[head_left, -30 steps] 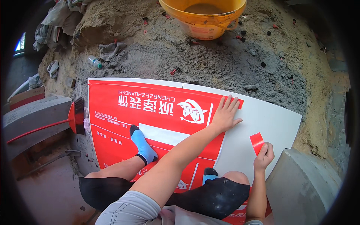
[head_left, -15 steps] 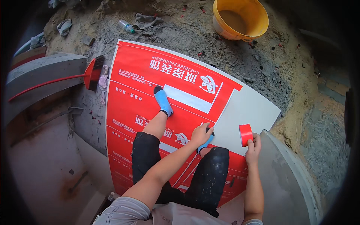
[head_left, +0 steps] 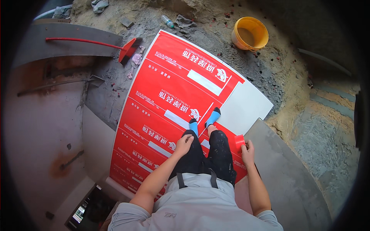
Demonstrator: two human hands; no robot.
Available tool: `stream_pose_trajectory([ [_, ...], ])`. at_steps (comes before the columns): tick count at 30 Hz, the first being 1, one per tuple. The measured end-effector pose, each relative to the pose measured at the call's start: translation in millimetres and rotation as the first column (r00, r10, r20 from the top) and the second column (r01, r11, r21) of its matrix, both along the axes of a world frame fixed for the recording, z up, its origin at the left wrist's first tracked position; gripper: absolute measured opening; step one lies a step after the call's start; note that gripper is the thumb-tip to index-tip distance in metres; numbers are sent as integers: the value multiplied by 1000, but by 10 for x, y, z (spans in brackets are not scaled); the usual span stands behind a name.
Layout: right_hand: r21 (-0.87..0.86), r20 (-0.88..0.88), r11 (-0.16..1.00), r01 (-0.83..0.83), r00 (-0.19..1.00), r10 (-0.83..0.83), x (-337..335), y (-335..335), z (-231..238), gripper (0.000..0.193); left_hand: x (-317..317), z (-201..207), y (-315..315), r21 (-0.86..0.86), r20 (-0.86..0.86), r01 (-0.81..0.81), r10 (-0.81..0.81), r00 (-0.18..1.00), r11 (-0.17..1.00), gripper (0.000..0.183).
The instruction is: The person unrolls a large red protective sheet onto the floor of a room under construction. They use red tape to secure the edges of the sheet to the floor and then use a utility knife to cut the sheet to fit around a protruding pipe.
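My right hand (head_left: pixel 248 153) is closed on a roll of red tape (head_left: pixel 239 141), held out to the right of my right leg. My left hand (head_left: pixel 184 144) is beside my left thigh, its fingers curled together with nothing visible in them. Under my feet spreads a red printed protective sheet (head_left: pixel 154 73) with white lettering and white blank boxes. A bare white patch of board (head_left: pixel 246 101) shows at its right side. I stand on the sheet in blue socks (head_left: pixel 212 117) with dark toes.
A yellow bucket (head_left: pixel 261 35) stands on the rough sandy ground ahead. To the left, a red-handled broom (head_left: pixel 84 42) lies across a grey slab (head_left: pixel 34 42). Beyond the sheet are a plastic bottle (head_left: pixel 167 21) and a grey rag (head_left: pixel 185 22). A grey concrete surface (head_left: pixel 281 165) borders the right.
I have risen from a crouch to standing, and my feet have come closer together. My left hand has drawn back from my right foot. The tape roll stays in my right hand, now nearer my leg.
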State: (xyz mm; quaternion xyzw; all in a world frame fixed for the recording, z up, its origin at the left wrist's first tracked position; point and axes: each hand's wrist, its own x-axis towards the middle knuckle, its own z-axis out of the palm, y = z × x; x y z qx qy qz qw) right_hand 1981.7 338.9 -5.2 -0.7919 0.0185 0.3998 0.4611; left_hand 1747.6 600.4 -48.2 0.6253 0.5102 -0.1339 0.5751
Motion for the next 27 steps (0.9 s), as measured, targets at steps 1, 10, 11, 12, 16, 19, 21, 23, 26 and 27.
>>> stream_pose_trajectory([
  [1, 22, -25, 999, 40, 999, -39, -134, 17, 121, 10, -106, 50, -36, -23, 4, -23, 23, 1000, 999, 43],
  [10, 204, 176, 934, -294, 949, 261, -930, 409, 1267, 20, -197, 1157, -622, -636, 351, 5, 284, 893, 772, 46],
  [11, 224, 182, 907, -357, 929, 321, -984, 460, 1386, 21, -230, 1260, -756, -686, 415, 11, 380, 827, 727, 52],
  [12, 217, 194, 879, -424, 902, 387, -1025, 511, 1498, 23, -265, 1389, -854, -570, 513, 43, 314, 799, 821, 56],
  [16, 223, 317, 705, -673, 734, 600, -1166, 442, 1370, 32, -474, 1693, -1120, 23, 585, -84, 55, 809, 996, 46],
  [19, 133, 394, 477, -869, 488, 779, -1102, 435, 1405, 35, -669, 1670, -1357, 89, 505, -254, 176, 845, 963, 25],
  [21, 225, 300, 576, -786, 618, 726, -1100, 361, 1345, 43, -804, 1679, -1491, 393, 272, -44, -70, 960, 918, 23],
  [23, 304, 293, 639, -707, 707, 643, -1127, 388, 1312, 48, -868, 1690, -1643, 481, 256, -8, -132, 958, 877, 23],
  [26, 237, 426, 472, -849, 528, 735, -1219, 234, 1152, 47, -918, 1604, -1860, 511, 221, 45, -181, 958, 858, 23],
  [27, 201, 451, 434, -879, 476, 755, -1275, 196, 1108, 46, -940, 1554, -1920, 505, 209, 63, -193, 959, 861, 23],
])
